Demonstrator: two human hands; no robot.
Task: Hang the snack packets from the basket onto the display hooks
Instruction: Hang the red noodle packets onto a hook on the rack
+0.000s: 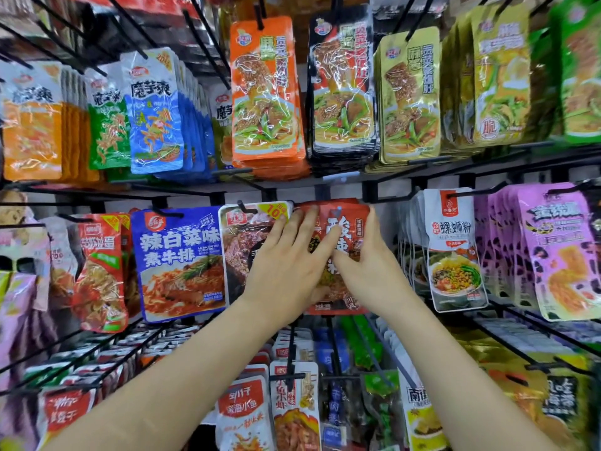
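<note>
left hand [289, 258] grip spread flat on red packet [351, 222], right hand [369, 268] grip pinching its right edge, blue packet [182, 258] further left

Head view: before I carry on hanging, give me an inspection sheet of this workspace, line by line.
Surface: black wire display rack with hooks in three rows.
Job's things: red snack packet held up at the middle row, its top at rail height; cannot tell whether it is on a hook. Basket not in view.
Clutter: nothing seen loose.
Grippers: left hand lies flat on the red snack packet's front, fingers straight. Right hand has its fingers across the front and its thumb up the right edge; grip unclear.
Cables: nothing seen.
Surroundings: blue packet and white packet hang either side; more packets fill the rows above and below.
</note>
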